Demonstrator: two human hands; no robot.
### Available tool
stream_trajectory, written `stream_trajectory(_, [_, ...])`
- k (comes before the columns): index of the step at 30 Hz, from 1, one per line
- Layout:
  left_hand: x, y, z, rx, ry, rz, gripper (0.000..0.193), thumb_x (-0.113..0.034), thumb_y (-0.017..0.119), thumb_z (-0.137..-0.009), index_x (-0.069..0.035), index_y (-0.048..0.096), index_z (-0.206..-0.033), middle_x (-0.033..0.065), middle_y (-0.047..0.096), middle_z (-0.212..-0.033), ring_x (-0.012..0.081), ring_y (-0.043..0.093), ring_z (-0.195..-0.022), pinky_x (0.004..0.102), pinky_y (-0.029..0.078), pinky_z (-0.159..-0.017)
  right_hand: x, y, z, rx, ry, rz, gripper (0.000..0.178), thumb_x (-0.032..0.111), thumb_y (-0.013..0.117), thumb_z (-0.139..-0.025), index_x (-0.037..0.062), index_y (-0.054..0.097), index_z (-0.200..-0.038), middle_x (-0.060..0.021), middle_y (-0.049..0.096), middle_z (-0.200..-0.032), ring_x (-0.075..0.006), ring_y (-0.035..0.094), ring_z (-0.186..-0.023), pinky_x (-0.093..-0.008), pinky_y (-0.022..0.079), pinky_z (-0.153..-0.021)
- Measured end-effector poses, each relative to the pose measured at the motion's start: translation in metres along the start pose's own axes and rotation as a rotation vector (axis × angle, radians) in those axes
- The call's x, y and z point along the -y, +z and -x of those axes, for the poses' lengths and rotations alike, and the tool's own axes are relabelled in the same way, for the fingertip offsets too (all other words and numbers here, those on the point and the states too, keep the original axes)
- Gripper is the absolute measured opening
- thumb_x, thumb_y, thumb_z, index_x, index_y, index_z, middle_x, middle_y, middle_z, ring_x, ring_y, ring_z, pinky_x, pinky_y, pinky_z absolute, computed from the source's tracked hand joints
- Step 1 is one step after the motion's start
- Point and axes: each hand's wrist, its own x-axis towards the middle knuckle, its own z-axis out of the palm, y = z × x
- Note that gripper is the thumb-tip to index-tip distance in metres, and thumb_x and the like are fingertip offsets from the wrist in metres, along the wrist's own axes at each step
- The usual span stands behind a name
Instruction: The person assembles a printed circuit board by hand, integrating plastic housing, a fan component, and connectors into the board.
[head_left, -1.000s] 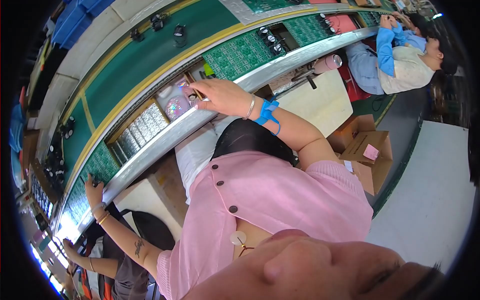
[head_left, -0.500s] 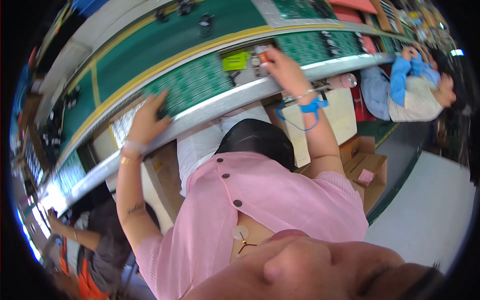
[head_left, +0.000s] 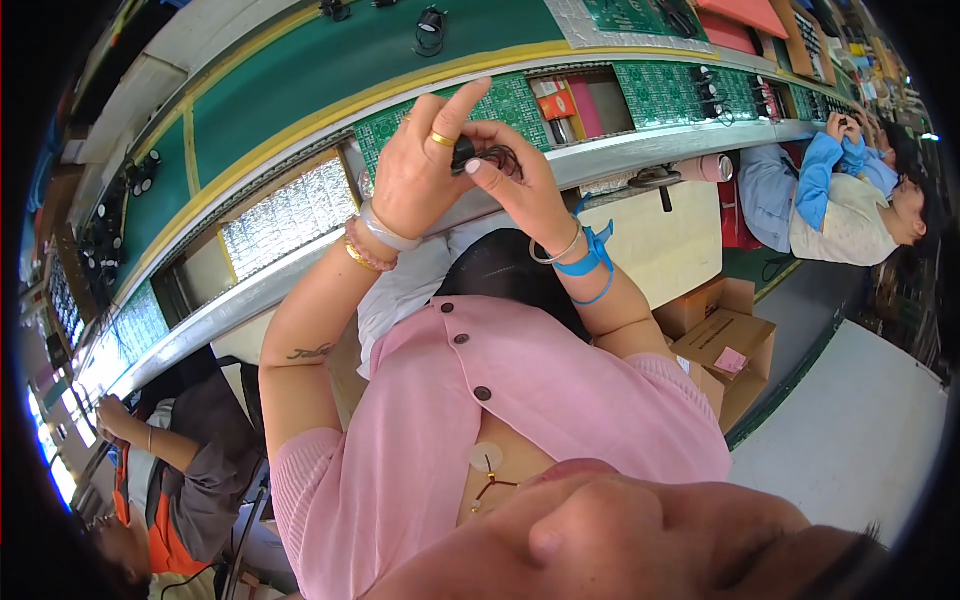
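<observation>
My left hand (head_left: 398, 185) and my right hand (head_left: 530, 200) meet above the near edge of the bench. Between them is a small black rounded part (head_left: 463, 155) with a bundled black cable (head_left: 503, 158). My left fingers close around the black part, with one finger stretching up and away. My right thumb and fingers pinch the cable side. Part of the item is hidden behind my fingers, so its exact kind cannot be told. Just beyond my hands lies a green circuit-board panel (head_left: 515, 103) on the bench.
A recessed compartment right of my hands holds a red box (head_left: 553, 100) and a pink piece (head_left: 586, 108). Across the green conveyor belt (head_left: 300, 85) lies a black cabled item (head_left: 430, 32). A pink bottle (head_left: 706, 168) and cardboard box (head_left: 728, 340) are at right. Co-workers sit on both sides.
My hands were apart, the left over the green panel, the right holding a small red-and-white object at the compartment. Now they are together on the black cabled part; the red-and-white object has left my hand.
</observation>
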Motion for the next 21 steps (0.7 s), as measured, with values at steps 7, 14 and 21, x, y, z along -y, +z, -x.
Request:
stream_trajectory(7, [0.004,-0.001,-0.021,0.097,0.178,0.078,0.078,-0.034,0.082,-0.062,-0.011,0.049,-0.129,0.0150,0.055,-0.108,0.0324,0.051,-0.103,0.0427,0.044,-0.088,0.006,-0.042,0.001,-0.155,-0.013,0.094,0.029,0.001,0.066,-0.083,0.0023,0.057,-0.111,-0.0053,0.060,-0.099,-0.0101,0.061,-0.085,-0.0221,0.050,-0.070])
stream_trajectory(14, [0.111,0.028,-0.083,-0.339,0.169,0.167,0.039,-0.017,0.072,-0.074,-0.003,0.057,-0.107,0.0121,0.059,-0.093,0.0331,0.061,-0.082,0.0400,0.051,-0.074,0.027,-0.072,-0.025,-0.227,-0.116,0.893,0.029,0.003,0.070,-0.078,0.0024,0.060,-0.106,-0.0082,0.064,-0.097,-0.0164,0.065,-0.083,-0.0255,0.053,-0.073])
stream_trajectory(21, [0.127,0.011,-0.076,0.094,-0.378,0.071,0.026,-0.017,0.070,-0.079,-0.003,0.058,-0.097,0.0069,0.061,-0.085,0.0242,0.062,-0.076,0.0345,0.052,-0.068,0.016,-0.066,-0.053,-0.085,-0.210,1.241,0.029,0.010,0.074,-0.072,0.0046,0.064,-0.099,-0.0103,0.063,-0.092,-0.0292,0.063,-0.079,-0.0351,0.051,-0.069])
